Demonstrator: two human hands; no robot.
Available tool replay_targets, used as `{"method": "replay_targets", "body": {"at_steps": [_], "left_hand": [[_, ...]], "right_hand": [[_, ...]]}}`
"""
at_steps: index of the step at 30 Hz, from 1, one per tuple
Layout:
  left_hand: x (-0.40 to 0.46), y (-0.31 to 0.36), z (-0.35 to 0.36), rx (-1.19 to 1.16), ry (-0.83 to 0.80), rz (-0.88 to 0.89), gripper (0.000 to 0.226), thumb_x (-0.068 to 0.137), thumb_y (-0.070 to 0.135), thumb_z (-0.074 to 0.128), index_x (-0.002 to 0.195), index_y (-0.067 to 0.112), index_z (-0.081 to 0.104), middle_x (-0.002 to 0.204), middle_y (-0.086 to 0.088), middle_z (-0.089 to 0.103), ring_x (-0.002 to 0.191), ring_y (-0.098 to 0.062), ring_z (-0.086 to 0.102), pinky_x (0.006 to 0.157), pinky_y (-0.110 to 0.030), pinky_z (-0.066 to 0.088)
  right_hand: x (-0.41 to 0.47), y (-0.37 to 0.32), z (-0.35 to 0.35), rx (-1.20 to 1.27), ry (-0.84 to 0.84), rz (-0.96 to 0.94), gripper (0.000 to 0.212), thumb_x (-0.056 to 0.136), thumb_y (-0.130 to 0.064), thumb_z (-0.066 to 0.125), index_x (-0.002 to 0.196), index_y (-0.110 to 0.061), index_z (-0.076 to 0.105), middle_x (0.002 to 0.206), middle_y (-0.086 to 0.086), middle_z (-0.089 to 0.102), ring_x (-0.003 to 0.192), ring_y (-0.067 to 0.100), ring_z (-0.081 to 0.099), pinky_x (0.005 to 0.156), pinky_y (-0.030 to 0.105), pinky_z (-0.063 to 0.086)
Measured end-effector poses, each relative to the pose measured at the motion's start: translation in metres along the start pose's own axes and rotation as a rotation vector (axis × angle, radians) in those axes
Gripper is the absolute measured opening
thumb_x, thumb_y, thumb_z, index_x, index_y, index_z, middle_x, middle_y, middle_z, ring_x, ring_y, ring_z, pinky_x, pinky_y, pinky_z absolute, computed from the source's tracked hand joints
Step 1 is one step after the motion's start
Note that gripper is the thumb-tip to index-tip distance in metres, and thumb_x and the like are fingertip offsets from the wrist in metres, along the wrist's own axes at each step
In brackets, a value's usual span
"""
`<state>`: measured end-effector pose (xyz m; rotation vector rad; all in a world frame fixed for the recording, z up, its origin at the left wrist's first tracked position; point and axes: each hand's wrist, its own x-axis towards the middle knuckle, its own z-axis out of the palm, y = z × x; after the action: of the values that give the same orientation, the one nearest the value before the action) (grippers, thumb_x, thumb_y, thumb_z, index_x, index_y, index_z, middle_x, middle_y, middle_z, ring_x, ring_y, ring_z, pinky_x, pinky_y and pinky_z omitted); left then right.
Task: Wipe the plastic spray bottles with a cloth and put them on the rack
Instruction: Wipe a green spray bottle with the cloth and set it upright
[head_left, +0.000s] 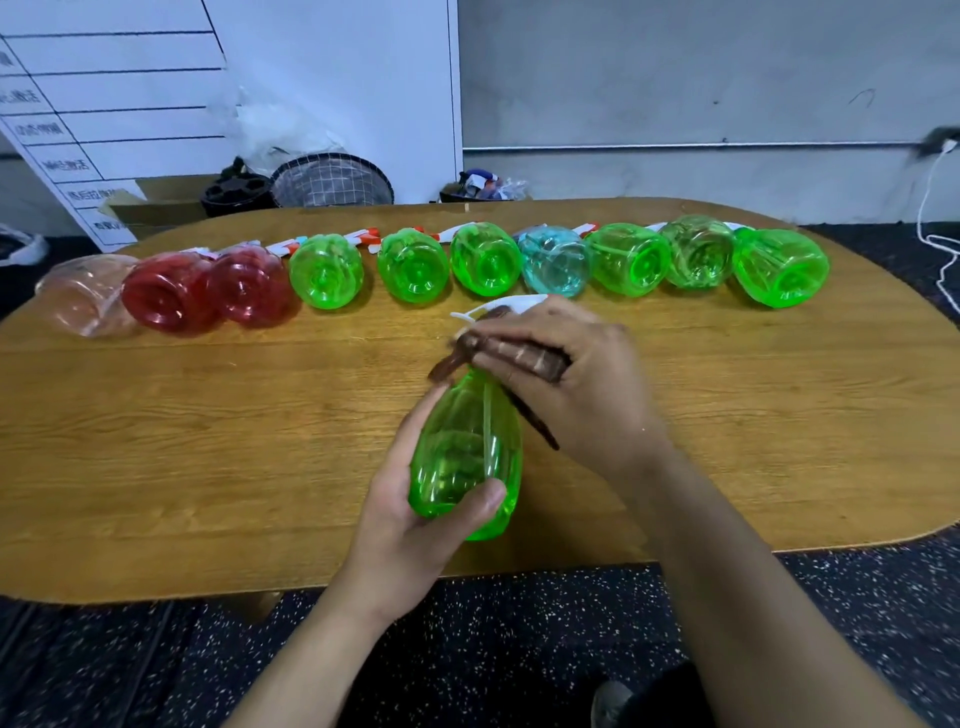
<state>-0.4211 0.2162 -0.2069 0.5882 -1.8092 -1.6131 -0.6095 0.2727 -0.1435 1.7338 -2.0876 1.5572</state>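
Ten spray bottles are lying on their sides in a row along the far part of the wooden table (208, 441), bases pointing toward me, their white and orange trigger heads pointing away. Going from left to right, I am seeing a pale pink bottle (85, 296), two red bottles (208, 288) touching each other, three green bottles (413, 270), one pale blue bottle (555, 262) and three more green bottles (701, 260) reaching toward the right end.

I am working nearer to myself, around the middle of the table, on an eleventh bottle, the green spray bottle (467, 452). I am holding it tilted above the tabletop, its base toward me and its white trigger head (498, 306) aimed at the far row. My left hand (410, 519) is grasping the lower body, fingers wrapped round the left side and the thumb pressing across the near face. My right hand (571, 384) is clenching a brown cloth (524, 358) against the bottle's neck and head, fingers curled over the folded fabric while a loose strip of it is hanging down the right side of the bottle.

Beyond the far edge, a white board (130, 104) with ruled lines is leaning on the left, a mesh basket (332, 182) is standing beside it, and a white cable (930, 208) is trailing down at the far right.
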Motion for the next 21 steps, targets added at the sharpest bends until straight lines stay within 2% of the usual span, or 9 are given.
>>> {"method": "replay_targets", "body": {"at_steps": [2,5,8,11,14,16,18,20,21], "left_hand": [[0.000,0.000,0.001,0.003,-0.014,0.011,0.074,0.084,0.011,0.078,0.151,0.022,0.049,0.134,0.011,0.069,0.124,-0.008,0.066,0.096,-0.021,0.055],[0.000,-0.001,0.000,0.016,-0.018,0.013,0.083,0.083,0.012,0.080,0.157,0.024,0.043,0.146,0.017,0.061,0.135,-0.005,0.059,0.105,-0.022,0.053],[0.000,-0.002,-0.001,0.010,-0.032,0.002,0.089,0.082,0.024,0.086,0.159,0.027,0.041,0.150,0.014,0.059,0.138,-0.009,0.058,0.107,-0.028,0.053],[0.000,0.000,-0.001,-0.015,-0.004,-0.012,0.088,0.081,0.030,0.086,0.158,0.025,0.044,0.146,0.009,0.063,0.135,-0.011,0.061,0.103,-0.024,0.054],[0.000,0.001,-0.002,-0.019,-0.010,-0.008,0.081,0.080,0.037,0.083,0.152,0.020,0.050,0.129,0.004,0.072,0.120,-0.013,0.070,0.094,-0.027,0.058],[0.001,0.001,-0.001,-0.013,-0.012,-0.005,0.085,0.080,0.036,0.082,0.155,0.021,0.047,0.136,0.008,0.069,0.125,-0.010,0.067,0.097,-0.023,0.056],[0.001,0.000,-0.002,0.006,-0.014,0.002,0.090,0.079,0.037,0.083,0.159,0.028,0.041,0.145,0.014,0.063,0.132,-0.007,0.061,0.102,-0.023,0.054],[0.000,0.000,-0.002,0.012,-0.025,-0.012,0.091,0.079,0.041,0.084,0.159,0.036,0.041,0.149,0.015,0.060,0.135,-0.008,0.060,0.103,-0.027,0.056],[-0.001,0.000,-0.002,0.015,-0.021,-0.019,0.090,0.079,0.040,0.085,0.159,0.038,0.041,0.150,0.014,0.059,0.135,-0.008,0.059,0.103,-0.027,0.056]], "right_hand": [[0.001,-0.002,-0.001,0.034,-0.054,-0.016,0.025,0.089,-0.033,0.082,0.114,-0.028,0.081,0.103,-0.009,0.073,0.096,0.007,0.068,0.084,0.038,0.057],[0.002,0.002,-0.004,-0.037,0.117,0.048,0.025,0.091,-0.039,0.078,0.116,-0.032,0.079,0.105,-0.011,0.073,0.096,0.004,0.067,0.082,0.037,0.057],[0.000,0.004,-0.004,-0.164,0.233,0.091,0.030,0.092,-0.045,0.072,0.120,-0.033,0.078,0.106,-0.011,0.072,0.093,0.001,0.066,0.079,0.027,0.056],[-0.002,-0.001,0.001,-0.015,0.074,0.041,0.026,0.091,-0.033,0.079,0.117,-0.028,0.080,0.105,-0.012,0.072,0.096,0.001,0.067,0.084,0.021,0.054],[-0.001,-0.003,0.001,0.100,-0.077,-0.025,0.025,0.089,-0.026,0.083,0.113,-0.024,0.081,0.104,-0.014,0.073,0.098,0.003,0.068,0.089,0.020,0.051],[0.000,0.003,-0.002,0.021,0.005,0.005,0.025,0.090,-0.031,0.081,0.114,-0.027,0.080,0.106,-0.013,0.074,0.099,0.003,0.068,0.089,0.027,0.055],[0.000,0.011,-0.007,-0.116,0.162,0.070,0.026,0.092,-0.038,0.077,0.117,-0.031,0.079,0.107,-0.012,0.074,0.097,0.003,0.067,0.085,0.031,0.056],[-0.001,0.013,-0.008,-0.196,0.234,0.109,0.028,0.093,-0.043,0.074,0.119,-0.034,0.078,0.108,-0.012,0.074,0.096,0.001,0.066,0.083,0.027,0.055],[-0.002,0.012,-0.007,-0.191,0.215,0.100,0.028,0.093,-0.043,0.073,0.119,-0.034,0.077,0.109,-0.011,0.074,0.096,0.000,0.066,0.083,0.026,0.055]]}}
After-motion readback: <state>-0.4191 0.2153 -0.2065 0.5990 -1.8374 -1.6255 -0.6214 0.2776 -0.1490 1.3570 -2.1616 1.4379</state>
